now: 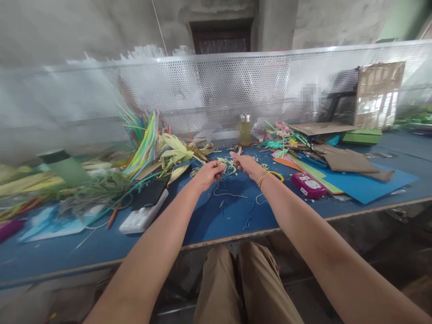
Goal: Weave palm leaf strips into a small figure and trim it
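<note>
My left hand (211, 174) is over the middle of the blue tabletop, its thumb and fingers pinched together on something small and pale that I cannot make out. Just to its right is my right hand (249, 165), a gold bracelet at the wrist. Its thumb sticks up and the other fingers curl in; what they hold, if anything, is hidden. Pale green and yellow scraps (231, 167) lie between and behind the hands. A thin string (231, 194) trails on the table below the left hand.
Corn husks (177, 150) and colourful pipe cleaners (148, 141) are heaped on the left, near a white box-shaped object (143, 213). A magenta box (308, 185), coloured paper (381, 184) and cardboard (351, 162) lie right. A bottle (245, 130) stands before the perforated metal panel (222, 90).
</note>
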Demonstrator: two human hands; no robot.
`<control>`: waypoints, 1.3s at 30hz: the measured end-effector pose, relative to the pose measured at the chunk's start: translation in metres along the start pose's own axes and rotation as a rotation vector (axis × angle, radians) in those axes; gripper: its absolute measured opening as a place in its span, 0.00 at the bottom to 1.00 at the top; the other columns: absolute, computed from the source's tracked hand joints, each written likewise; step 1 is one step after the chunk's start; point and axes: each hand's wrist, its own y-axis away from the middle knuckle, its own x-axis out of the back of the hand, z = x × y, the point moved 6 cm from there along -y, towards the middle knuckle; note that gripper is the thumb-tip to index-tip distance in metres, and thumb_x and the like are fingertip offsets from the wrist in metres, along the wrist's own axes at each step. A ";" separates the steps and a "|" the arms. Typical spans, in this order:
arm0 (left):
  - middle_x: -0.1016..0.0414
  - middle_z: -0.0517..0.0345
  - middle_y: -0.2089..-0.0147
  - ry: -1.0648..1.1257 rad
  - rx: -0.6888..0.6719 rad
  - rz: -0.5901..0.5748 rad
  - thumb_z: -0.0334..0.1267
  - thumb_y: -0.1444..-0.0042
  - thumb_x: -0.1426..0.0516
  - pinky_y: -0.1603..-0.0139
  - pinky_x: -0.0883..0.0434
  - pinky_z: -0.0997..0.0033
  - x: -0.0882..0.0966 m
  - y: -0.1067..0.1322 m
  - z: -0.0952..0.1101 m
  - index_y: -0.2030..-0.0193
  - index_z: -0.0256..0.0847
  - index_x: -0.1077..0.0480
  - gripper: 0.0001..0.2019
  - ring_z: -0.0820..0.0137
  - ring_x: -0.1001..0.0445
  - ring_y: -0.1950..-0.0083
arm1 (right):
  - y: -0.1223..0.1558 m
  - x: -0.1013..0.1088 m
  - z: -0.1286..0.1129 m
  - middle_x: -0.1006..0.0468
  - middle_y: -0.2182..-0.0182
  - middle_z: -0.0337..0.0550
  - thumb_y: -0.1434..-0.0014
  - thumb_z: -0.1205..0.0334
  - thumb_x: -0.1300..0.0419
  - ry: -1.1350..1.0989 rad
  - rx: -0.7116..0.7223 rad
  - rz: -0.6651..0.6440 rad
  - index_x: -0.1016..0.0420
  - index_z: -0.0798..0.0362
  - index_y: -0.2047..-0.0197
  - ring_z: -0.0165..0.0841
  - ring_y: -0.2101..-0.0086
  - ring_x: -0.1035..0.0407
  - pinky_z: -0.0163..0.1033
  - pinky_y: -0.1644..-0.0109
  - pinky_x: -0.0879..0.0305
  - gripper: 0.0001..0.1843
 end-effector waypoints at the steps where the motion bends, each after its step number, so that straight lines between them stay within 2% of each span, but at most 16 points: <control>1: 0.34 0.62 0.76 -0.022 0.000 -0.012 0.45 0.63 0.30 0.75 0.44 0.76 -0.001 0.000 -0.001 0.73 0.38 0.33 0.18 0.78 0.39 0.76 | -0.001 -0.004 0.005 0.24 0.71 0.44 0.50 0.35 0.43 -0.042 -0.059 -0.051 0.28 0.54 0.69 0.29 0.74 0.37 0.35 0.72 0.48 0.27; 3: 0.34 0.62 0.75 -0.064 0.000 -0.024 0.45 0.62 0.30 0.74 0.44 0.76 -0.003 0.001 -0.001 0.73 0.38 0.33 0.18 0.79 0.39 0.76 | -0.002 -0.013 0.012 0.25 0.72 0.41 0.52 0.37 0.39 -0.136 -0.119 -0.173 0.28 0.54 0.69 0.27 0.76 0.39 0.34 0.74 0.51 0.26; 5: 0.34 0.62 0.74 -0.099 0.005 -0.011 0.45 0.62 0.31 0.74 0.44 0.76 -0.002 0.001 -0.002 0.73 0.38 0.32 0.18 0.79 0.40 0.76 | -0.005 -0.018 0.014 0.29 0.78 0.37 0.52 0.43 0.35 -0.175 -0.093 -0.215 0.30 0.54 0.72 0.25 0.79 0.43 0.34 0.77 0.56 0.21; 9: 0.36 0.62 0.75 -0.101 0.030 -0.020 0.45 0.62 0.30 0.74 0.44 0.75 -0.003 0.001 -0.004 0.73 0.38 0.30 0.17 0.78 0.41 0.75 | -0.013 -0.015 0.013 0.38 0.84 0.32 0.52 0.51 0.33 -0.226 0.011 -0.142 0.32 0.54 0.76 0.23 0.82 0.50 0.34 0.79 0.60 0.17; 13: 0.34 0.61 0.73 -0.080 0.056 -0.092 0.44 0.61 0.31 0.72 0.41 0.74 -0.007 0.006 0.000 0.72 0.38 0.28 0.16 0.76 0.38 0.73 | -0.018 -0.009 0.011 0.37 0.84 0.32 0.53 0.51 0.32 -0.277 0.052 -0.092 0.31 0.54 0.75 0.22 0.82 0.50 0.33 0.80 0.59 0.17; 15: 0.32 0.60 0.72 -0.127 0.060 -0.163 0.43 0.61 0.31 0.71 0.41 0.74 -0.011 0.012 0.006 0.72 0.38 0.27 0.14 0.76 0.38 0.73 | -0.020 0.001 0.012 0.34 0.82 0.34 0.52 0.51 0.32 -0.299 0.035 -0.015 0.31 0.54 0.74 0.22 0.81 0.49 0.33 0.79 0.58 0.17; 18: 0.25 0.54 0.63 -0.280 0.098 -0.382 0.44 0.61 0.31 0.74 0.43 0.74 -0.020 0.026 0.014 0.76 0.38 0.26 0.13 0.77 0.38 0.74 | -0.022 0.020 0.013 0.31 0.79 0.37 0.51 0.51 0.33 -0.357 0.009 0.108 0.31 0.54 0.75 0.23 0.80 0.47 0.33 0.79 0.56 0.17; 20: 0.23 0.51 0.62 -0.384 0.128 -0.495 0.45 0.63 0.31 0.76 0.44 0.73 -0.023 0.033 0.017 0.78 0.38 0.26 0.13 0.75 0.37 0.74 | -0.021 0.026 0.011 0.31 0.78 0.37 0.52 0.51 0.33 -0.394 0.014 0.096 0.31 0.54 0.75 0.23 0.80 0.47 0.34 0.78 0.56 0.17; 21: 0.23 0.49 0.64 -0.426 0.159 -0.505 0.47 0.61 0.32 0.76 0.45 0.73 -0.020 0.034 0.016 0.78 0.38 0.25 0.14 0.74 0.37 0.75 | -0.021 0.027 0.010 0.31 0.78 0.37 0.52 0.51 0.32 -0.401 0.021 0.076 0.31 0.54 0.75 0.23 0.80 0.47 0.34 0.78 0.55 0.16; 23: 0.27 0.49 0.75 -0.463 0.170 -0.316 0.55 0.55 0.38 0.78 0.49 0.72 -0.006 0.025 0.019 0.81 0.37 0.26 0.21 0.73 0.38 0.78 | -0.018 0.026 0.006 0.31 0.78 0.37 0.52 0.52 0.32 -0.390 0.035 0.054 0.30 0.55 0.75 0.23 0.79 0.47 0.34 0.77 0.54 0.16; 25: 0.33 0.53 0.81 -0.422 0.134 0.051 0.58 0.54 0.39 0.78 0.52 0.71 0.018 0.015 0.023 0.82 0.37 0.28 0.23 0.74 0.43 0.80 | -0.015 0.022 0.003 0.30 0.78 0.37 0.52 0.54 0.32 -0.344 0.050 0.049 0.30 0.55 0.75 0.23 0.79 0.46 0.35 0.76 0.53 0.15; 26: 0.32 0.55 0.80 -0.366 0.095 0.186 0.55 0.56 0.37 0.78 0.51 0.72 0.026 0.012 0.024 0.80 0.38 0.27 0.20 0.74 0.42 0.79 | -0.013 0.019 0.002 0.30 0.78 0.37 0.53 0.54 0.32 -0.321 0.056 0.045 0.30 0.55 0.76 0.23 0.79 0.46 0.35 0.75 0.52 0.15; 28: 0.28 0.55 0.75 -0.317 -0.015 0.295 0.50 0.59 0.33 0.75 0.48 0.72 0.031 0.008 0.027 0.73 0.38 0.24 0.16 0.73 0.39 0.75 | -0.010 0.013 0.000 0.31 0.79 0.37 0.54 0.54 0.32 -0.281 0.069 0.020 0.30 0.56 0.78 0.24 0.78 0.44 0.35 0.74 0.51 0.15; 30: 0.24 0.55 0.68 -0.287 -0.051 0.239 0.50 0.59 0.33 0.72 0.45 0.73 0.025 0.005 0.025 0.67 0.40 0.23 0.17 0.73 0.35 0.71 | -0.007 0.006 -0.002 0.32 0.81 0.35 0.55 0.53 0.32 -0.232 0.096 -0.019 0.30 0.56 0.78 0.24 0.78 0.44 0.35 0.73 0.50 0.17; 32: 0.23 0.55 0.64 -0.284 -0.022 0.140 0.52 0.57 0.35 0.70 0.44 0.72 0.017 0.004 0.019 0.65 0.40 0.23 0.18 0.72 0.33 0.68 | -0.005 0.001 -0.004 0.35 0.83 0.33 0.56 0.50 0.32 -0.157 0.134 -0.052 0.31 0.55 0.79 0.24 0.78 0.46 0.35 0.72 0.50 0.18; 39: 0.25 0.58 0.71 -0.380 0.044 -0.002 0.44 0.62 0.33 0.71 0.45 0.71 0.007 0.005 0.009 0.72 0.40 0.24 0.12 0.73 0.36 0.71 | -0.003 -0.006 -0.007 0.33 0.82 0.33 0.57 0.46 0.32 -0.042 0.212 -0.094 0.30 0.55 0.80 0.24 0.78 0.45 0.36 0.71 0.49 0.20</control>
